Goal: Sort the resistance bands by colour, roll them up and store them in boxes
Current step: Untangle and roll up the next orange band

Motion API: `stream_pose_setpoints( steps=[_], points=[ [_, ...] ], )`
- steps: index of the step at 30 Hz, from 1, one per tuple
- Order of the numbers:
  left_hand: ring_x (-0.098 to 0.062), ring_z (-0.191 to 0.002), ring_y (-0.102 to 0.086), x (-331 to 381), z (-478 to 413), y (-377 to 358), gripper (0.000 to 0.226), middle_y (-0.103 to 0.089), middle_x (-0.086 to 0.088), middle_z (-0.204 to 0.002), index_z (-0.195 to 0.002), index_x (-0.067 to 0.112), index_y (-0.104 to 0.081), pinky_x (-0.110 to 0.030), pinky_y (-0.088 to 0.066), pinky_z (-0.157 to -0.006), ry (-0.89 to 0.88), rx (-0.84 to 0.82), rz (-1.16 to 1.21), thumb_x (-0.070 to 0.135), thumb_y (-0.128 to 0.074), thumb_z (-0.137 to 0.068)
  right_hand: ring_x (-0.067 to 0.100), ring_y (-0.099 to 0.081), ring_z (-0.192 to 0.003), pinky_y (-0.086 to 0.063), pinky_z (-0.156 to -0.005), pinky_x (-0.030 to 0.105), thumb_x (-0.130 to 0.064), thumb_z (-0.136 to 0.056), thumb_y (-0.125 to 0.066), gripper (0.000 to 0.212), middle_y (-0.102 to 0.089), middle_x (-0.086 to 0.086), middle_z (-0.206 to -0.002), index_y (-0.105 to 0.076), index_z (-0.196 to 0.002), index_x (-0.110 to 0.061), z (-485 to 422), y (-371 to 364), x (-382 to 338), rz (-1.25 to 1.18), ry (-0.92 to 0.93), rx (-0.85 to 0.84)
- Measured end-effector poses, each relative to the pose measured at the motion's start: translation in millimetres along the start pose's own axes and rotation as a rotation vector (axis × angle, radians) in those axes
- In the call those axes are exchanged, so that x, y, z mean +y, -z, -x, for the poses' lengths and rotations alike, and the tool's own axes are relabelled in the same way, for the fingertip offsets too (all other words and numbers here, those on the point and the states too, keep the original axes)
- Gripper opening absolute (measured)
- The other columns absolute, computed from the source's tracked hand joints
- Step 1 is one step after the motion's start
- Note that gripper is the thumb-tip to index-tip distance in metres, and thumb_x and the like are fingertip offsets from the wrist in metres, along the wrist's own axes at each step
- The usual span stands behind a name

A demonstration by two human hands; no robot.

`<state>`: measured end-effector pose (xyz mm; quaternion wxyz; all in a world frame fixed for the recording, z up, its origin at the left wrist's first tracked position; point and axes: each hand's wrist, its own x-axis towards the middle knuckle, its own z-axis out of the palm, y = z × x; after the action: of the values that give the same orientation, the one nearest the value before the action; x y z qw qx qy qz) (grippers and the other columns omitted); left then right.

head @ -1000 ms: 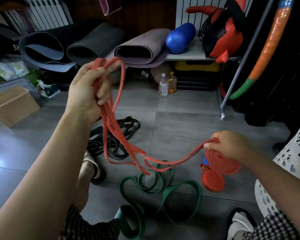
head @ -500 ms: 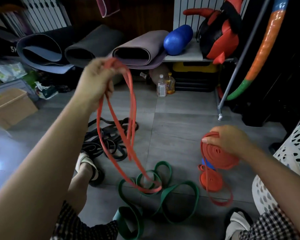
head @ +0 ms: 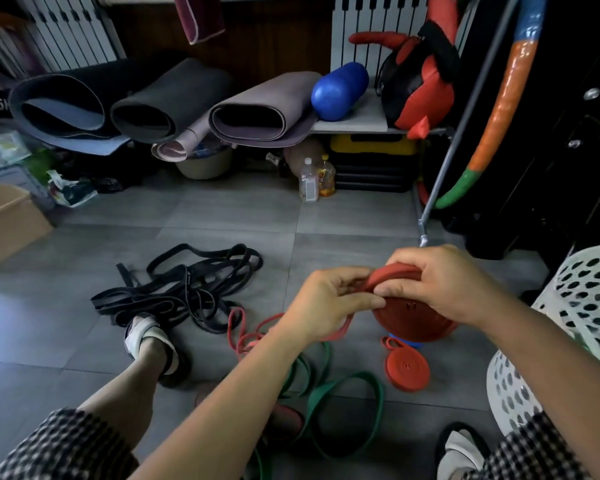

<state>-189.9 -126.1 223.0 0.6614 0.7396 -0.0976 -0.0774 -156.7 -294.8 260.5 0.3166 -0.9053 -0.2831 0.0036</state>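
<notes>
From the head camera we see both hands meeting in the middle of the scene, above the grey tiled floor [head: 222, 216]. The right hand [head: 444, 282] grips a thick red roll [head: 414, 322] of band: its fingers curl over the far rim and the thumb presses on the flat face turned to us. The left hand [head: 329, 303] is just left of the roll and touches it, its fingertips bunched together and pinching the loose strand where it joins the roll.

From under that hand the red tail [head: 243, 332] runs down to the floor and lies in slack loops to the left, close to a tangle of black bands [head: 187, 289] farther left. Below the held roll a smaller red roll [head: 407, 370] lies flat on the floor, with something blue [head: 404, 342] at its far edge; we cannot tell what it is. A green band [head: 347, 384] loops on the floor nearer to us, partly hidden by the left forearm.

At the right edge stands a white perforated basket [head: 586, 292]. At the far left sits a cardboard box [head: 7, 220]. Along the far wall rolled mats [head: 174, 98] lie side by side, with a blue roller [head: 338, 90] on a shelf to their right.
</notes>
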Motion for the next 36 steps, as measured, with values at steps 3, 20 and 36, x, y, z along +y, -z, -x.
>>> stream_pose_setpoints(
  steps=[3, 20, 36],
  points=[
    [0.0, -0.061, -0.063, -3, 2, 4, 0.025, -0.068, 0.01, -0.063, -0.094, 0.01, -0.066, -0.015, -0.053, -0.067, 0.059, 0.024, 0.047, -0.01, -0.064, -0.077, 0.007, -0.058, -0.077, -0.043, -0.066, 0.027, -0.06, -0.055, -0.059, 0.042, -0.065, -0.006, -0.063, -0.068, -0.074, -0.025, 1, 2, 2, -0.035, -0.034, -0.036],
    [-0.015, -0.061, -0.067, -20, 35, -32, 0.017, -0.071, -0.008, -0.071, -0.077, 0.006, -0.071, -0.026, -0.055, -0.062, 0.332, 0.173, 0.633, 0.018, -0.065, -0.068, 0.003, -0.055, -0.051, -0.044, -0.055, 0.022, -0.05, -0.052, -0.068, 0.032, -0.061, -0.008, -0.052, -0.064, -0.063, -0.02, 10, -15, 1, -0.501, -0.234, 0.108],
    [-0.018, -0.052, -0.066, -5, 40, -72, 0.016, -0.07, -0.013, -0.067, -0.082, -0.001, -0.067, -0.025, -0.056, -0.049, 0.405, 0.477, 1.134, 0.013, -0.062, -0.075, 0.003, -0.06, -0.054, -0.05, -0.058, 0.024, -0.024, -0.08, -0.068, 0.012, -0.065, -0.01, -0.055, -0.063, -0.07, -0.019, 10, -40, -9, -0.812, -0.437, 0.548]
  ],
)
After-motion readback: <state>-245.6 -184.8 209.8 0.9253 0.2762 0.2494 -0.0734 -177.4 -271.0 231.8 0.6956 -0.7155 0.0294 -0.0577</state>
